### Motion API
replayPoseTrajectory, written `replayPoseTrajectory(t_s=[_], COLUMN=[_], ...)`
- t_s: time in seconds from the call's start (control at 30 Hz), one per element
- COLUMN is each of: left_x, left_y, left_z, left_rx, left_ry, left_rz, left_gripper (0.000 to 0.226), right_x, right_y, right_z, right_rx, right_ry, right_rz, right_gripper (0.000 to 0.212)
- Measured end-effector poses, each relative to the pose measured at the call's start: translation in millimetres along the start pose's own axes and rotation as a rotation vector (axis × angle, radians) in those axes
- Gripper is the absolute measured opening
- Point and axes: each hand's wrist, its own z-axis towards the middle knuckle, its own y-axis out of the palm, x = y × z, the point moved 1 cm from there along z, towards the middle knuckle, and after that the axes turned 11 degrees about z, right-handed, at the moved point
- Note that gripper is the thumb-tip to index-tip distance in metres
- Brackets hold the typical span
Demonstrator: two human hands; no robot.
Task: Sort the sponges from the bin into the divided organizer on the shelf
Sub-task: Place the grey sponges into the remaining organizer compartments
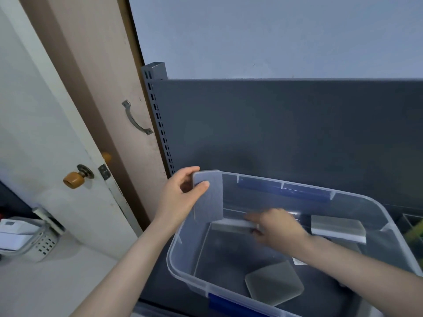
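Observation:
A clear plastic bin (375,204) with blue latches stands on the dark shelf. My left hand (180,193) holds a grey sponge (209,200) upright above the bin's far left corner, thumb across its face. Inside the bin, my right hand (277,227) reaches down and grips a grey-and-white sponge (231,225) near the far wall; motion blur softens the fingers. Another grey-and-white sponge (338,228) lies to the right in the bin, and a flat grey pad (274,282) rests on the bin floor. A sliver of the clear divided organizer (412,221) shows at the right edge.
A dark grey shelf back panel (286,133) rises behind the bin, with a slotted upright post (158,115) at its left. A white door with a brown knob (73,178) stands open at left. A white perforated basket (43,243) sits lower left.

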Motion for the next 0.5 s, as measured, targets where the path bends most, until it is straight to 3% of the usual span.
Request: replayPoseTrajectory(t_s=[0.1, 0.2, 0.37, 0.5], left_x=[0.4, -0.3, -1.6, -1.5], left_y=[5.6, 11.2, 14.9, 14.0], left_z=[1.1, 0.9, 2.2, 2.9], left_rx=[-0.015, -0.040, -0.041, -0.055], left_ry=[-0.008, -0.010, -0.022, -0.019], left_rz=[-0.006, 0.003, 0.006, 0.029], left_gripper=[0.033, 0.032, 0.032, 0.032], right_x=[20.3, 26.9, 24.8, 10.4], right_y=[2.3, 11.9, 1.0, 15.8], right_z=[-9.3, -18.5, 8.1, 34.8], right_rx=[-0.148, -0.349, -0.248, -0.357], right_ry=[0.054, 0.098, 0.116, -0.080], right_rz=[-0.246, -0.264, -0.298, -0.217], right_gripper=[0.036, 0.026, 0.047, 0.061])
